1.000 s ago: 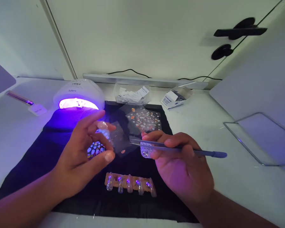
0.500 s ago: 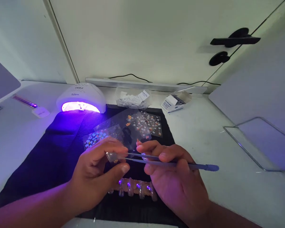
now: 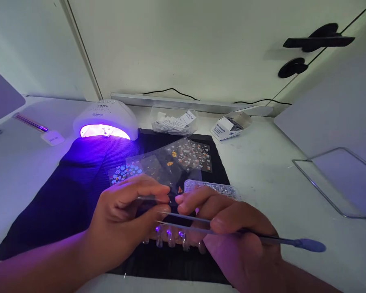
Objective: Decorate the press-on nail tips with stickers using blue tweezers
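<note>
My left hand (image 3: 122, 219) is closed, with thumb and fingertips drawn together around something small that I cannot make out; a faint translucent edge shows behind the fingers. My right hand (image 3: 238, 236) grips a pair of tweezers (image 3: 195, 219) whose slim prongs point left, just below my left fingertips, with a gap between them. The right index finger is close to the left fingertips. Below both hands, clear nail tips (image 3: 171, 241) stand in a row on a strip, partly covered by my hands. Behind my right hand lies a clear case of rhinestones (image 3: 228, 189).
Transparent sticker sheets (image 3: 189, 154) overlap on the black mat (image 3: 64, 187). At the back stand a lit nail lamp (image 3: 108, 118), a clear tub of packets (image 3: 173, 122) and an alcohol pad box (image 3: 228, 127). A wire stand (image 3: 323, 187) is at right.
My right hand has moved down and right, pulling the tweezers' tips away from my left fingers. The clear piece seen there earlier is now mostly hidden. The rhinestone case shows more.
</note>
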Tool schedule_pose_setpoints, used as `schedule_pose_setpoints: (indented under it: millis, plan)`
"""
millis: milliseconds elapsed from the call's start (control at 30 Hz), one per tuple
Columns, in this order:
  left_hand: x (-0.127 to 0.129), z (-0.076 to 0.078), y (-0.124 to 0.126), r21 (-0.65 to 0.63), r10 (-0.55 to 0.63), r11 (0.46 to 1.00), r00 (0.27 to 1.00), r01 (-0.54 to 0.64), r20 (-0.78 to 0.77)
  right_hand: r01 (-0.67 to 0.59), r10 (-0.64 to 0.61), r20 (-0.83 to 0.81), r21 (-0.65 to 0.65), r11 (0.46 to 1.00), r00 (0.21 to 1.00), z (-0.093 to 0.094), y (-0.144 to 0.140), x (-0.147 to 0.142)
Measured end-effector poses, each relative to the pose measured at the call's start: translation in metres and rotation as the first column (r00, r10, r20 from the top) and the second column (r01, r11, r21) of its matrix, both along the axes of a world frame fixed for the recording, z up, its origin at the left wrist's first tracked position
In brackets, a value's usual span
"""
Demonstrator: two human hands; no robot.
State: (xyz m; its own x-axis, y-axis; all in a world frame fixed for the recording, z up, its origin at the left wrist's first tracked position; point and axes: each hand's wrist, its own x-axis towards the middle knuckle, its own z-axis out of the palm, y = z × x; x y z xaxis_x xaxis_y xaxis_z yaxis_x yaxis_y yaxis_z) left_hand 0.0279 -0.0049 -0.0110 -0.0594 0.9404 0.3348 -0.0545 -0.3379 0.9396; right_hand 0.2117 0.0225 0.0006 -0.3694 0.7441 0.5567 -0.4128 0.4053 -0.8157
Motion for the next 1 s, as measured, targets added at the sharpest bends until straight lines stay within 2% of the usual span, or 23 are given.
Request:
schedule_pose_setpoints:
  millis: [200,367,600,1000]
  plan:
    - [-0.001,0.005,0.000,0.044,0.020,0.999,0.997,-0.017,-0.077,0.135,-0.134,-0.043,0.017,0.991,0.990,-0.001,-0.002,0.003]
    - [-0.003,0.008,0.002,0.092,0.031,0.996,0.986,-0.016,-0.164,0.090,-0.091,0.015,0.070,0.993,0.996,0.004,0.002,0.009]
    - [-0.007,0.009,0.003,0.194,0.046,0.981,0.953,0.014,-0.301,0.104,-0.106,0.049,0.033,0.994,0.993,0.006,0.002,0.014]
    - [-0.011,0.009,0.001,0.257,0.024,0.962,0.914,0.088,-0.404,0.075,-0.083,0.110,0.076,0.994,0.990,0.010,0.006,0.014]
